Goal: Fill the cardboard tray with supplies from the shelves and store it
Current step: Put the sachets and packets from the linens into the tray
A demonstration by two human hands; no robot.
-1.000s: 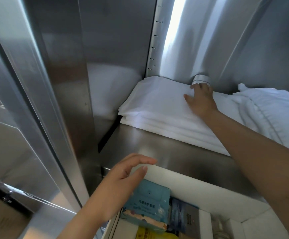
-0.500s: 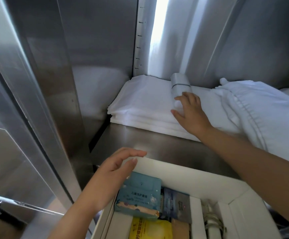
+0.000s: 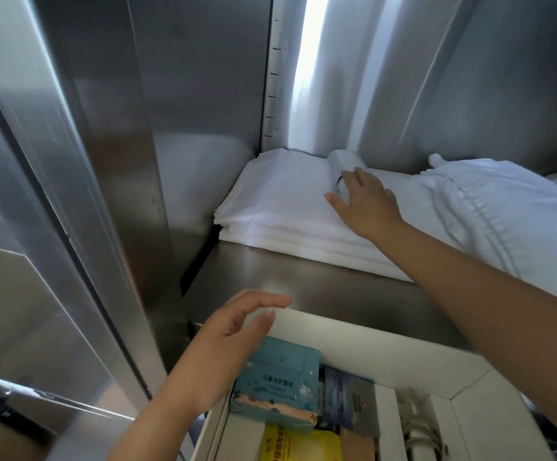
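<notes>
Head view: teal box [image 3: 280, 380] reads 儿童洗护套装; right fingers [image 3: 367, 179] clasp white tube [image 3: 343, 161], left fingers [image 3: 260, 302] loose over tray [image 3: 370, 331].

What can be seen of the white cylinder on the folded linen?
The white cylinder is a small, smooth, plastic-looking tube with a thin dark band. It lies on its side on the folded white linen, near the steel back wall. The right hand covers its near end; whether fingers curl round it is unclear.
</notes>
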